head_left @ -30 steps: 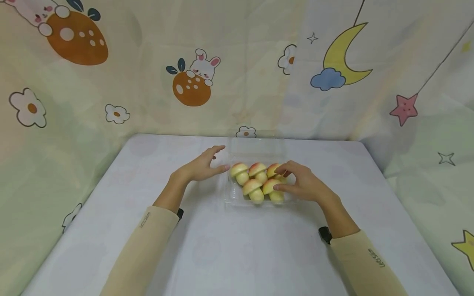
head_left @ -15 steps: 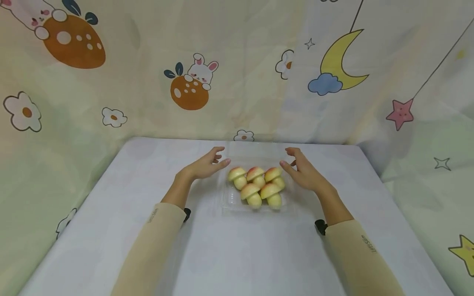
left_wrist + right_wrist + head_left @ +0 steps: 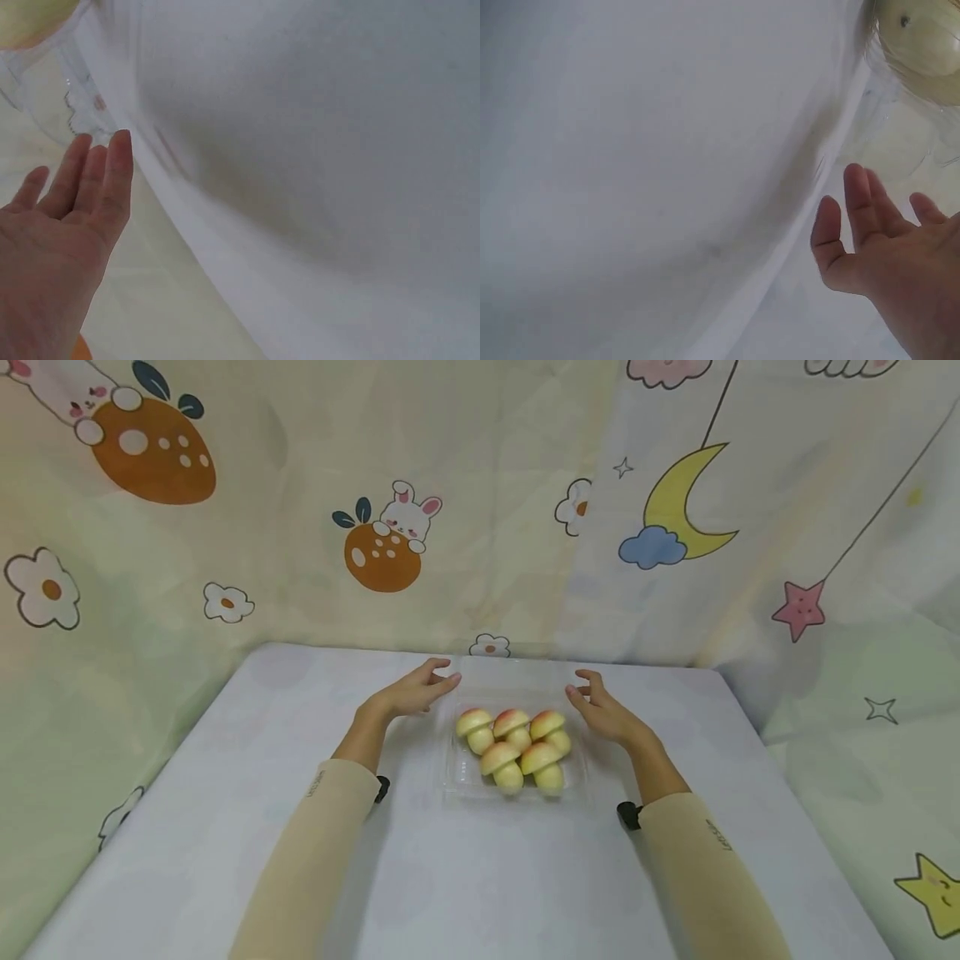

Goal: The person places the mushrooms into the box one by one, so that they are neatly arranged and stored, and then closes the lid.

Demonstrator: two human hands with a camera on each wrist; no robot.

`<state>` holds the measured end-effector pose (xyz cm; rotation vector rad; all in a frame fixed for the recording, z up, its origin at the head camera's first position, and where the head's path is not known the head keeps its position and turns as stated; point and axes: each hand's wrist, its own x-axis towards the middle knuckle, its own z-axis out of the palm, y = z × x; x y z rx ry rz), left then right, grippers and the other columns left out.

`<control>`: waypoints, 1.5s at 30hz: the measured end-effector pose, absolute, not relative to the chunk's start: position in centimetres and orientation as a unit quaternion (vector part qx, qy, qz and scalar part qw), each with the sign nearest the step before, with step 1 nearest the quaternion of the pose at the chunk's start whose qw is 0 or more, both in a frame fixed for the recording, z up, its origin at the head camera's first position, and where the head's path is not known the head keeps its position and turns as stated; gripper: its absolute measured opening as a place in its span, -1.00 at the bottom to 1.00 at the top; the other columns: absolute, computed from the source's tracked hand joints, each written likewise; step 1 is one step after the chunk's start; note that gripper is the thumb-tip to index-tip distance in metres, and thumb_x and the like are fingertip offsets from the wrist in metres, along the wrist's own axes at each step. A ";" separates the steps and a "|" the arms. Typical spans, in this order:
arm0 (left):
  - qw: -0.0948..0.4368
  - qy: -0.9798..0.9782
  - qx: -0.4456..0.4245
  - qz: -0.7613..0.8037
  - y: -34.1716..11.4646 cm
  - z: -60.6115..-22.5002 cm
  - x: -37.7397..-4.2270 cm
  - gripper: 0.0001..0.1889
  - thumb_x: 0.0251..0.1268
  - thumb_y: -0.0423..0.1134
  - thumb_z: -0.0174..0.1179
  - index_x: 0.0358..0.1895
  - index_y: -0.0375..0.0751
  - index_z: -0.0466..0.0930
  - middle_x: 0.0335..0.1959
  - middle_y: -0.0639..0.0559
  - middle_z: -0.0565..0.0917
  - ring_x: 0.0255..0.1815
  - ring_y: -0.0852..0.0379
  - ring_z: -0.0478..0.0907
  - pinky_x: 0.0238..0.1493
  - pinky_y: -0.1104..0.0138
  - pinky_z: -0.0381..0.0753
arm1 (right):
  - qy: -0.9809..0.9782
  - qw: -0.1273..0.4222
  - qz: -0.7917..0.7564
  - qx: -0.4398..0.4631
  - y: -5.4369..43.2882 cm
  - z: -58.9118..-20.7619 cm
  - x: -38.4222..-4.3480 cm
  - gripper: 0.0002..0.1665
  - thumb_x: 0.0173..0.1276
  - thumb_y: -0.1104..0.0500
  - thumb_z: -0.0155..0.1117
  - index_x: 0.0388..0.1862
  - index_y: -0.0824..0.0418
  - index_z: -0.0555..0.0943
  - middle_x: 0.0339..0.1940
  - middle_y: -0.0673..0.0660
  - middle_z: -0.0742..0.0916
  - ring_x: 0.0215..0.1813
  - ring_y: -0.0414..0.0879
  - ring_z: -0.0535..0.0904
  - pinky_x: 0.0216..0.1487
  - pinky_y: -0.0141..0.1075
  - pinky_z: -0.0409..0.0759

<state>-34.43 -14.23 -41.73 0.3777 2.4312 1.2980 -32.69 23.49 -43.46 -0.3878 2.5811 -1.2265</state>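
A clear plastic clamshell box [image 3: 463,783] stands on the table with its see-through lid [image 3: 513,675] tipped back at the far side. Several yellow mushroom-shaped pieces [image 3: 501,760] with reddish caps lie inside in two rows. My left hand [image 3: 411,691] is at the lid's left edge, fingers loosely bent and thumb apart. On the other side, my right hand [image 3: 606,710] has its fingertips by the lid's right edge. Both wrist views show bent, spread fingers close to the clear plastic, with nothing gripped in the left hand [image 3: 67,217] or the right hand [image 3: 892,247].
A white cloth covers the table [image 3: 450,877], whose far edge lies just behind the box. Beyond it hangs a patterned curtain [image 3: 480,527] with rabbits, flowers, a moon and stars. Dark straps [image 3: 630,815] show at both wrists.
My right hand has left the front right mushroom-shaped piece and moved back to the lid's right edge. The left hand stays by the lid's left edge. The head view has tilted slightly up.
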 end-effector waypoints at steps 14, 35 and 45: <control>0.164 0.853 0.116 0.482 -15.0 -41.1 -35.8 -0.10 0.48 0.39 -0.02 0.66 0.00 -0.10 0.41 -0.20 0.52 0.46 -0.17 0.40 0.30 -0.06 0.56 | 0.856 0.093 -0.491 -0.129 23.2 -42.6 -33.2 -0.08 0.64 -0.30 -0.12 0.69 0.07 -0.19 0.46 0.41 0.43 0.52 0.30 0.29 0.49 0.30 0.20; 0.074 0.812 0.195 0.546 -15.1 -35.0 -35.0 -0.36 0.65 0.11 -0.06 0.62 -0.05 0.08 0.41 -0.22 0.50 0.43 -0.16 0.45 0.32 -0.07 0.56 | 0.828 -0.054 -0.532 -0.170 23.4 -38.7 -32.1 -0.24 0.69 -0.09 -0.06 0.65 0.10 -0.09 0.53 0.24 0.38 0.52 0.18 0.27 0.48 0.22 0.26; 0.031 0.809 0.252 0.530 -16.5 -32.5 -32.1 -0.55 0.70 -0.01 -0.09 0.31 -0.28 0.51 0.24 -0.16 0.61 0.28 -0.18 0.54 0.27 -0.05 0.58 | 0.798 -0.141 -0.536 -0.235 24.5 -36.7 -29.6 -0.53 0.74 0.09 -0.17 0.44 0.29 0.37 0.25 0.33 0.59 0.28 -0.01 0.50 0.16 -0.33 0.51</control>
